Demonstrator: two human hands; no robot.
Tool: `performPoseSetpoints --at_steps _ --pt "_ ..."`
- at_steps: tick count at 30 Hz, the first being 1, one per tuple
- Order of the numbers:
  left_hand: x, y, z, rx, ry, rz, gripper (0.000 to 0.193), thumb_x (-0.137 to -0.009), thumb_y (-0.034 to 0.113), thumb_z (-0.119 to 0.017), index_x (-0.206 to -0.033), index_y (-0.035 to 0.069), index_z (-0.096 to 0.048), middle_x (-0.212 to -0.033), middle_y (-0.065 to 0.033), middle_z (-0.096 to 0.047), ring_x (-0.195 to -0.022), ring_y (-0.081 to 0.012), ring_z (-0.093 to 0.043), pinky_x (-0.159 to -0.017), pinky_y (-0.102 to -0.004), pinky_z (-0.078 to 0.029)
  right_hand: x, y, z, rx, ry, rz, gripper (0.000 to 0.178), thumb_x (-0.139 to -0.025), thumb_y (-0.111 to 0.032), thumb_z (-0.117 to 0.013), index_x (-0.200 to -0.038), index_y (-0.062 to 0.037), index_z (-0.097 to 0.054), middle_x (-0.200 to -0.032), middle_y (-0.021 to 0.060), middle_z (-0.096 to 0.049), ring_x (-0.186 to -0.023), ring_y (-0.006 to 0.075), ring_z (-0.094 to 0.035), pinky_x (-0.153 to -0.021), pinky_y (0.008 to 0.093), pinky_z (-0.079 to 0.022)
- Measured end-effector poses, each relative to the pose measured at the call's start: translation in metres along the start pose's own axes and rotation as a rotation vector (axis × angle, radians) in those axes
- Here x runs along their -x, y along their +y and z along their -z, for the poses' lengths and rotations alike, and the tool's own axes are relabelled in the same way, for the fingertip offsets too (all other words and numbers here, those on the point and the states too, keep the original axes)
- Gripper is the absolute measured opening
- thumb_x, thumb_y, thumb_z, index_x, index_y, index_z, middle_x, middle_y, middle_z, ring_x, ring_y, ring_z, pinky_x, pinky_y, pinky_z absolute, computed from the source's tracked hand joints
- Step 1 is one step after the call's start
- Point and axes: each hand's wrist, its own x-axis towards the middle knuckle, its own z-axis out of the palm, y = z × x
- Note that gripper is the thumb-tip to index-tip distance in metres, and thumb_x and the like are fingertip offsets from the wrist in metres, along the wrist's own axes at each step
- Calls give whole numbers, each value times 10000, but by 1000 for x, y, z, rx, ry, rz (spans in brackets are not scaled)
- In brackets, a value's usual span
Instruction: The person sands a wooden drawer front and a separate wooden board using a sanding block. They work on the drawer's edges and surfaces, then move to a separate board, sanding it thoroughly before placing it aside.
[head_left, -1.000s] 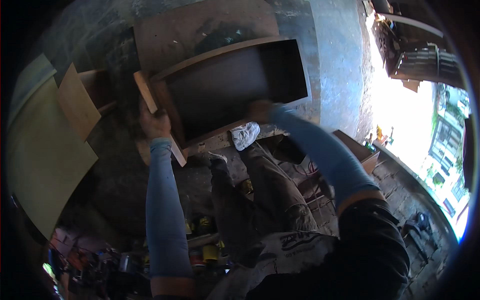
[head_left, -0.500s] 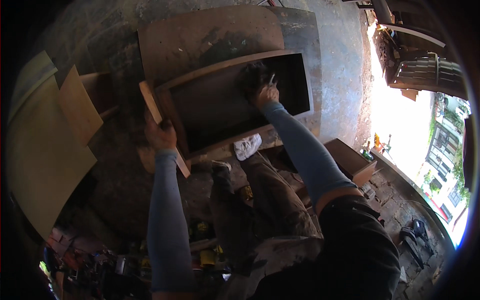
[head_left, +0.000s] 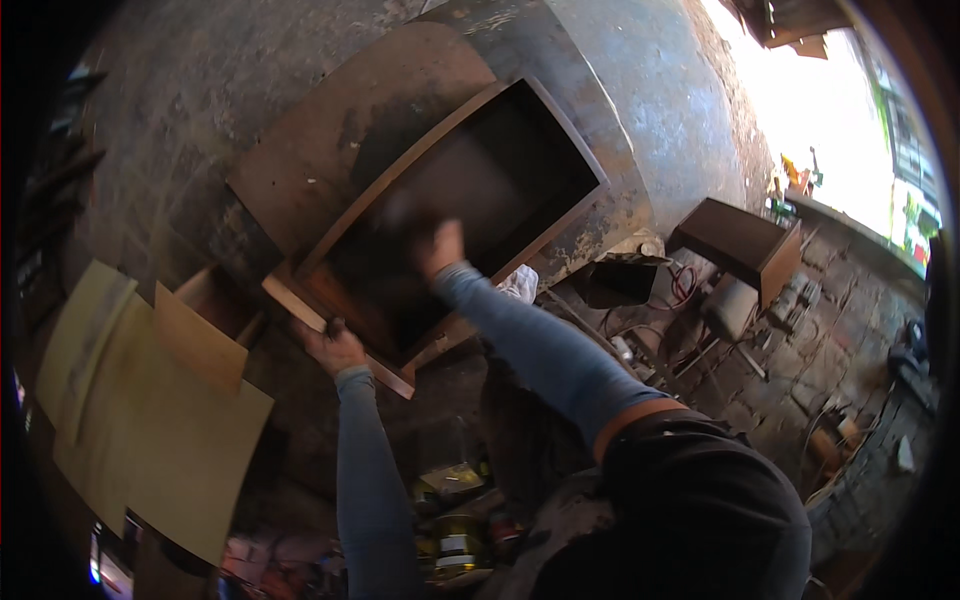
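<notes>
A large wooden drawer (head_left: 405,150) with a dark inside lies open side up before me, slanting from lower left to upper right. My left hand (head_left: 335,350) is closed round the pale edge of its front board (head_left: 295,303). Reaching into the drawer, my right hand (head_left: 442,248) is smeared by motion near the middle. Its fingers look closed on a dark, blurred thing whose kind I cannot make out. Beside the near wall of the drawer, a white cloth (head_left: 519,284) shows partly behind my right forearm.
Under the drawer lies a worn brown board (head_left: 330,140). A smaller drawer or box (head_left: 735,240) stands at the right, near a red cable (head_left: 686,283). Pale panels (head_left: 170,420) and another drawer (head_left: 205,335) are at the left. Cans (head_left: 460,545) stand close to me.
The whole view has turned, so the drawer now slants more. My right hand has swept from the drawer's right part toward its middle and left. My left hand keeps its hold.
</notes>
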Motion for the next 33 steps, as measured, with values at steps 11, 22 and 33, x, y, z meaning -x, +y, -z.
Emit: performPoseSetpoints --at_steps 11,22,33 --pt "-2 -1 23 -417 -75 -404 680 -776 110 -660 -1340 -113 -352 -1216 -280 -496 -1138 -416 -545 -985 -463 -447 4 -94 -207 462 609 -202 709 -877 -45 -461 -1506 40 -145 -1377 252 -494 -1177 337 -561 -1008 401 -447" --pt "1 -5 23 -208 33 -79 703 -716 -43 -567 -1366 -129 -313 -1242 -266 -458 -1117 -365 -556 -913 -399 -513 -118 -149 -4 2 641 53 698 -849 -153 -484 -1446 -22 -148 -1339 223 -496 -1082 280 -602 -882 409 -507" --pt "5 11 26 -351 61 -123 649 -708 -49 -601 -1314 -93 -373 -1229 -281 -500 -1128 -446 -540 -969 -488 -452 -187 -182 67 985 -486 -441 286 -830 -336 -619 -990 -101 -642 -876 75 -597 -847 240 -590 -749 347 -490"
